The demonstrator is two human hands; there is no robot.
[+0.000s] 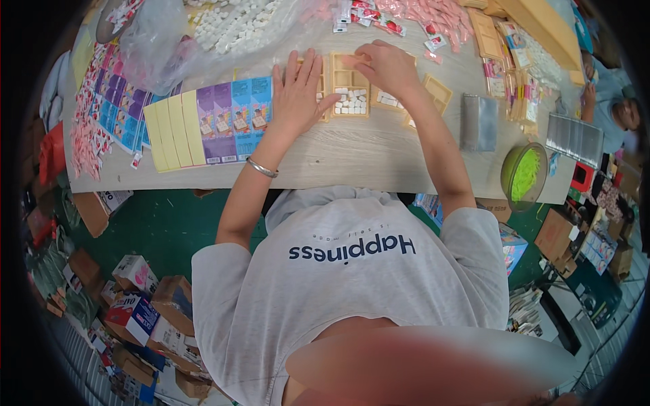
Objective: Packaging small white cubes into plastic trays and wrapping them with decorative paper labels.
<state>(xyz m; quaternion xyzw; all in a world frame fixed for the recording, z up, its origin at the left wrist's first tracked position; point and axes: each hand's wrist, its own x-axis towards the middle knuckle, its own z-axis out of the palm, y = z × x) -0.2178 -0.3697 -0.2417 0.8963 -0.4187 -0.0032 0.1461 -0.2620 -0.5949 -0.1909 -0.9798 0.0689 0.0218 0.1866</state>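
Note:
My left hand (296, 95) lies flat with fingers stretched, at the right end of a row of printed cards (233, 120), partly covering a yellow tray (321, 76). To its right sits a yellow compartment tray (350, 78), with small white blocks (351, 101) in its near section. Over the far section, my right hand (391, 70) bends its fingers in a pinch at a small pink packet (348, 61). Beneath that hand and wrist are more trays with white blocks (388, 99), partly hidden. Another yellow tray (437, 93) lies tilted right of my wrist.
Heaps of white blocks (233, 27), pink packets (433, 17) and small sachets (372, 13) spread along the far side. At right are a stack of clear sleeves (479, 122) and a bowl of green strips (525, 174). Another person (609, 115) is at far right.

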